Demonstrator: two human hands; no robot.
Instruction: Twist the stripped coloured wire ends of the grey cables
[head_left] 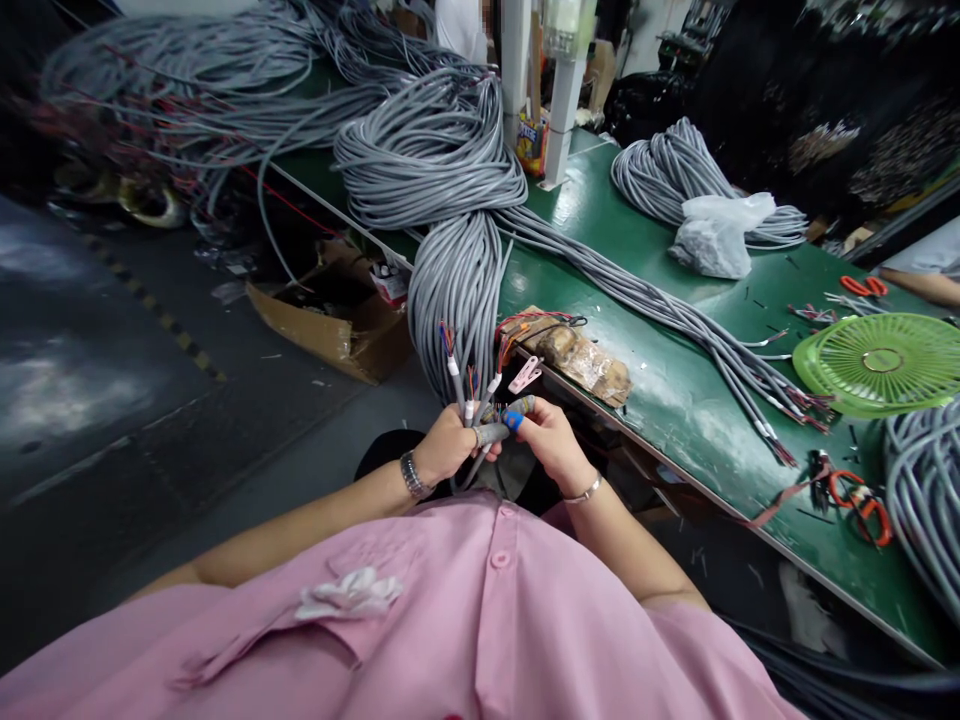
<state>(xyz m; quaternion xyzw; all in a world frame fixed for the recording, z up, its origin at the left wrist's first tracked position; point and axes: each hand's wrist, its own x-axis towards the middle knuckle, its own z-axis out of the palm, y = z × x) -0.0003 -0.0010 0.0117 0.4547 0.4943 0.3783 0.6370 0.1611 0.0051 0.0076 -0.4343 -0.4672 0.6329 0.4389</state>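
Observation:
My left hand (448,447) is closed around several grey cables (457,388), whose white-banded ends fan upward with thin coloured wires (448,340) showing. My right hand (556,445) meets it from the right, thumb and index finger pinched at the fine coloured wires of another cable end between the hands. Blue tape (514,420) wraps my right thumb, and grey wrapping covers some fingertips. A pink clip (525,374) stands just beyond my hands, by the table edge. Part of the pinched cable end is hidden by my fingers.
Coiled grey cable (431,150) lies on the green table (660,385) and hangs over its edge. Nearby are a taped wooden block (585,362), a green fan (881,362), orange-handled scissors (862,505) and a plastic bag (720,235). A cardboard box (330,325) sits left. Another person's arm (922,285) shows right.

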